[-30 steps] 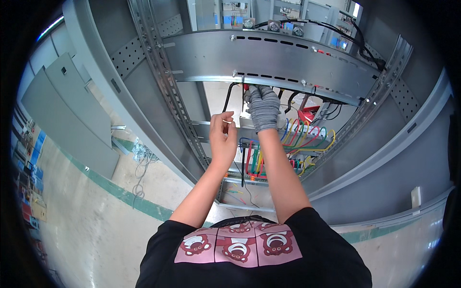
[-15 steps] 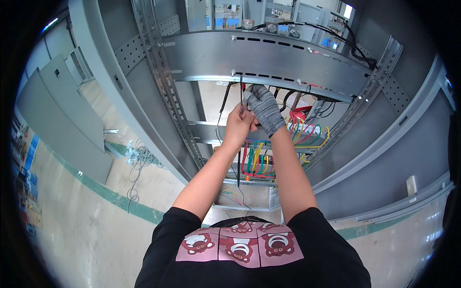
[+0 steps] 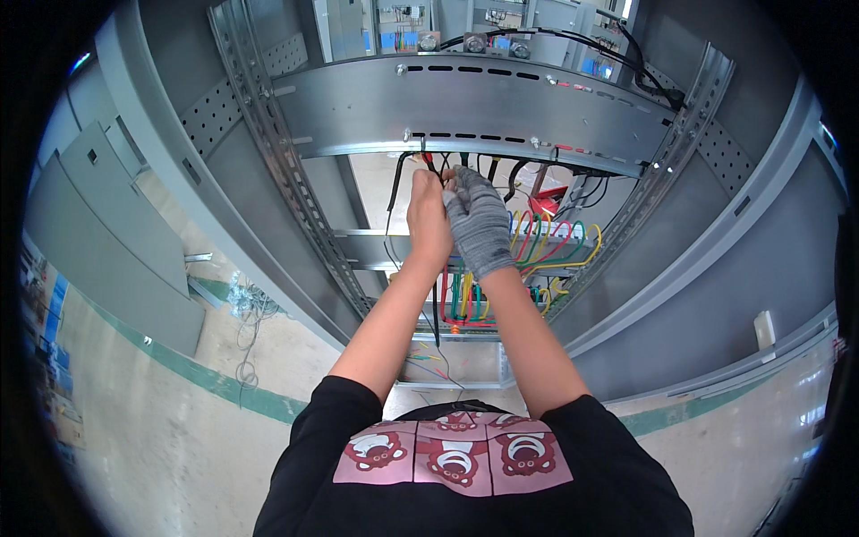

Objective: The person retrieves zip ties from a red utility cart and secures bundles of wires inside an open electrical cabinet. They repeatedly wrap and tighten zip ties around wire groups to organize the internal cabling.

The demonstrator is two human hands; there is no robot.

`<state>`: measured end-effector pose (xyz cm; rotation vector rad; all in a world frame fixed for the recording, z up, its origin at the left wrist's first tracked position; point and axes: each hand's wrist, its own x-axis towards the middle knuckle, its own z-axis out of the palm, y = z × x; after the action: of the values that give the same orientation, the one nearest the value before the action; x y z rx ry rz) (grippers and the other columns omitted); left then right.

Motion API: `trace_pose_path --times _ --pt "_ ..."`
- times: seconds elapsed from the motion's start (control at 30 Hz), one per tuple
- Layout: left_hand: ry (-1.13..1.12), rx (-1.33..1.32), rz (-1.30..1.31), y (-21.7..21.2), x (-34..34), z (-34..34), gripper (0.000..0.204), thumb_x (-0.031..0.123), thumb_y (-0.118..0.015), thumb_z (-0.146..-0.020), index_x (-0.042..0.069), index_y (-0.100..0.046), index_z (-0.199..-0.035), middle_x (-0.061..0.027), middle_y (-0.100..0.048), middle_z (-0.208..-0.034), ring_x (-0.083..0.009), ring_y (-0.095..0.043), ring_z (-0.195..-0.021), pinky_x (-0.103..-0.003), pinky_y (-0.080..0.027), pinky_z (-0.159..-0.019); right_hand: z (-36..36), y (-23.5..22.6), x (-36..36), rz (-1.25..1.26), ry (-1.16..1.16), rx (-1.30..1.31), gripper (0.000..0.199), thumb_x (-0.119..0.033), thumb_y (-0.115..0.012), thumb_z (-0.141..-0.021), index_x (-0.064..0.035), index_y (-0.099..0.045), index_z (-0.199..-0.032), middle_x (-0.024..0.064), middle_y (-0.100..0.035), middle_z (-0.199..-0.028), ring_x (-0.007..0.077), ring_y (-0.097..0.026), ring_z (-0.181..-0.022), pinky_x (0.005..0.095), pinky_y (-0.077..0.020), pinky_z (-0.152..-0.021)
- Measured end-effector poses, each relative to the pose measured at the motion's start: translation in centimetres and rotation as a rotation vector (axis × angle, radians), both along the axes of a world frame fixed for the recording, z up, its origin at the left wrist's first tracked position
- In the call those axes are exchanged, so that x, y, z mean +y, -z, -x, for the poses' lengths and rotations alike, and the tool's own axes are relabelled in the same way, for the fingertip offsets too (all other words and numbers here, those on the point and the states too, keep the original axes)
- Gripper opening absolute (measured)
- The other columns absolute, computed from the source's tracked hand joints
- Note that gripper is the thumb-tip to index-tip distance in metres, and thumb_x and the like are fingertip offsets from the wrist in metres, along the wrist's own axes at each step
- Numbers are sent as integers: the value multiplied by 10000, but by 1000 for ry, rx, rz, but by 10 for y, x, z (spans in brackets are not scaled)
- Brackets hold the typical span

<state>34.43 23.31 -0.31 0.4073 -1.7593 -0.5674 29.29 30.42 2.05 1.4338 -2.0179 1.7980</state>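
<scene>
Just below a slotted metal crossbar (image 3: 474,107), my two hands meet at a bundle of thin black cables. My bare left hand (image 3: 428,215) is closed on a black cable (image 3: 437,313), whose end hangs down beneath it. Pressed close beside it, my right hand (image 3: 483,224) in a grey knit glove has its fingers curled in; what they grip is hidden behind the glove. A second black cable (image 3: 394,186) hangs loose to the left of my hands. A bit of red (image 3: 428,157) shows on the cables above my left fingertips.
Red, green and yellow wires (image 3: 559,240) loop at the right, with more lower down. Perforated metal uprights (image 3: 282,161) and grey cabinet walls flank both sides. A grey panel (image 3: 112,215) leans outside at left, near coiled grey cable (image 3: 255,313) on the floor.
The crossbar and cabinet have shifted left and slightly up in view. My left hand has turned more upright and risen toward the crossbar, and the gloved right hand has come closer beside it.
</scene>
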Motion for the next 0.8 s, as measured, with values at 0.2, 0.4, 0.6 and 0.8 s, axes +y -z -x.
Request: trace_pose_path --times 0.2,0.4,0.6,0.8 --pt "92 -12 -14 4 7 -13 279 -30 -522 -803 -34 -531 -1082 -188 -462 -923 -357 -517 -853 -378 -441 -745 3 -20 -16 -132 232 165 233 -222 -585 -859 -45 -659 -992 159 -659 -899 325 -639 -821 391 -498 -777" --pt "30 28 -181 35 27 -70 372 -32 -578 -807 -1 -482 -1165 -115 -476 -991 -192 -507 -785 -293 -440 -735 16 -23 -24 -295 483 378 218 -237 -512 -866 -101 -666 -938 147 -664 -779 342 -639 -661 463 -499 -613" --pt "-30 23 -516 85 20 -97 336 -4 -620 -822 29 -492 -1131 -78 -440 -1037 -123 -469 -723 -261 -437 -649 0 -5 -5 -88 288 319 280 -243 -572 -858 -91 -622 -1089 154 -668 -899 331 -643 -808 424 -506 -718" --pt "292 -120 -590 105 0 -90 95 95 -612 -874 36 -551 -917 -20 -510 -841 -80 -451 -685 -227 -406 -623 -27 74 43 -12 63 263 278 -103 -629 -806 -76 -611 -1082 138 -659 -819 326 -638 -769 420 -503 -721"
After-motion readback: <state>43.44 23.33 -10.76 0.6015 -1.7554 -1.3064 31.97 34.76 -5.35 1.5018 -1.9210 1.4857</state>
